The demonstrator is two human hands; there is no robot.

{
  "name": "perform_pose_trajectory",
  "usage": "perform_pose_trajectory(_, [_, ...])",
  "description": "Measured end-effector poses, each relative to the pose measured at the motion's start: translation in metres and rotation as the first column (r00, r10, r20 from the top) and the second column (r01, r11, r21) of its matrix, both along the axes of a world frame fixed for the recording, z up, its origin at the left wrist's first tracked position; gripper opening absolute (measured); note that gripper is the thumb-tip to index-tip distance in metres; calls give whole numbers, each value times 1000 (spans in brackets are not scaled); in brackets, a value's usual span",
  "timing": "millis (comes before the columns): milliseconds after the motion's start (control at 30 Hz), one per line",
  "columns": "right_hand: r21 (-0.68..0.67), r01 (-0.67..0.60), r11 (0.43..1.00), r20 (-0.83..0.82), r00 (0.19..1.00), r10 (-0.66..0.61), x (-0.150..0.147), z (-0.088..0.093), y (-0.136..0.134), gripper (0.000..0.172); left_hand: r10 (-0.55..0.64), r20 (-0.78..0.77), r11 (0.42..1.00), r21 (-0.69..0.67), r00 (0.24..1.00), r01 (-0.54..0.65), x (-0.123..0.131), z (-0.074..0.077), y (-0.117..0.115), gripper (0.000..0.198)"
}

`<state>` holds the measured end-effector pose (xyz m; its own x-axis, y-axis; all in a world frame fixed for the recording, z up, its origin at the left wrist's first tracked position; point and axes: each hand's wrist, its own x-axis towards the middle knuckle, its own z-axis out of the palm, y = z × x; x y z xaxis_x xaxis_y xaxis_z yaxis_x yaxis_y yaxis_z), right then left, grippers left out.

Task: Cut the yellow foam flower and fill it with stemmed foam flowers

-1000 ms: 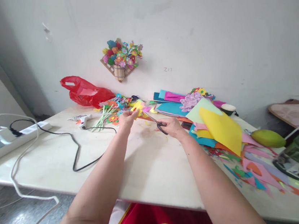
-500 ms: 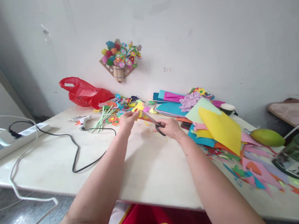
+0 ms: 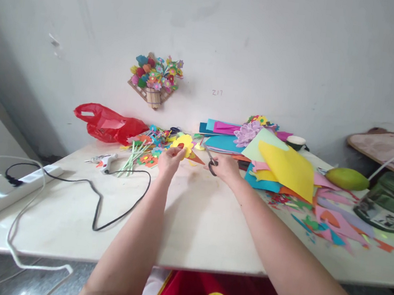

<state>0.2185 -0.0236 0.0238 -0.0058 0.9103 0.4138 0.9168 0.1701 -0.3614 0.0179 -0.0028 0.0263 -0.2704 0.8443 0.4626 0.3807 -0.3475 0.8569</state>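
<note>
My left hand (image 3: 169, 159) pinches a yellow foam flower (image 3: 183, 143) with a red centre, held just above the white table (image 3: 187, 223). My right hand (image 3: 226, 167) is closed around the black handles of a pair of scissors (image 3: 210, 160), whose blades point up and away from the flower. The two hands sit close together at the middle of the table's far half. A pile of small foam flowers and green sticks (image 3: 143, 148) lies right behind my left hand.
Stacked coloured foam sheets (image 3: 281, 165) and scraps (image 3: 331, 221) cover the right side. A glue gun (image 3: 106, 161) with a black cord (image 3: 103, 208), a power strip (image 3: 9, 184), a red plastic bag (image 3: 108, 123), a green mango (image 3: 346, 178) and a jar (image 3: 389, 204) are around. A flower bouquet (image 3: 154, 76) hangs on the wall.
The scissors have drawn back from the flower and their blades now point upward. The flower has turned to face me, showing its red centre.
</note>
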Motion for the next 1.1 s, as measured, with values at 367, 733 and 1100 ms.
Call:
perform_pose_trajectory(367, [-229,-24,973,61,997,39,-3,1,-4,21,20,-296,987,156,955,28,16,2,-15,16])
perform_pose_trajectory(733, [34,-529,848,-799,495,341,-12,-1,0,18,148,-485,953,301,862,6,24,1,-18,19])
perform_pose_trajectory(1100, [64,-575,816,-819,437,372,-11,-1,0,22,157,-533,952,305,832,16,26,1,-19,19])
